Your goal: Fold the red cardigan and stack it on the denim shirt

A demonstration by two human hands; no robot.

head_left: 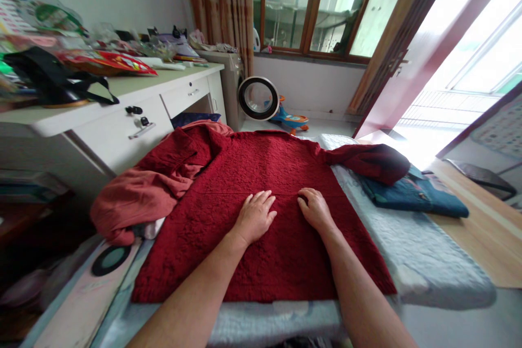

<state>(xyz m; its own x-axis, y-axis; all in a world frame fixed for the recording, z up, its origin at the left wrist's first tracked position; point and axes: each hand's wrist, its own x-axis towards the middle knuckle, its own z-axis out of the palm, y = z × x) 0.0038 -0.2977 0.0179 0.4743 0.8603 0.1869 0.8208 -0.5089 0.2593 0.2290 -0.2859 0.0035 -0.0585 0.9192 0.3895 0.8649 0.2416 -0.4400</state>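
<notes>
A dark red quilted garment [265, 174] lies spread flat on a grey-blue padded mat [408, 250]. Both my hands rest on its middle. My left hand [255, 215] lies flat with its fingers stretched out and slightly apart. My right hand [315, 207] presses palm down beside it, fingers together and bent slightly toward the left hand. One sleeve [369, 162] of the garment reaches to the right over folded blue jeans [416, 196].
A lighter red garment [134, 196] is bunched at the left. A white desk [122, 114] cluttered with bags stands behind it. A round fan [258, 98] and a toy ride-on car [291, 118] sit on the floor near the window. Wooden flooring [481, 228] lies at right.
</notes>
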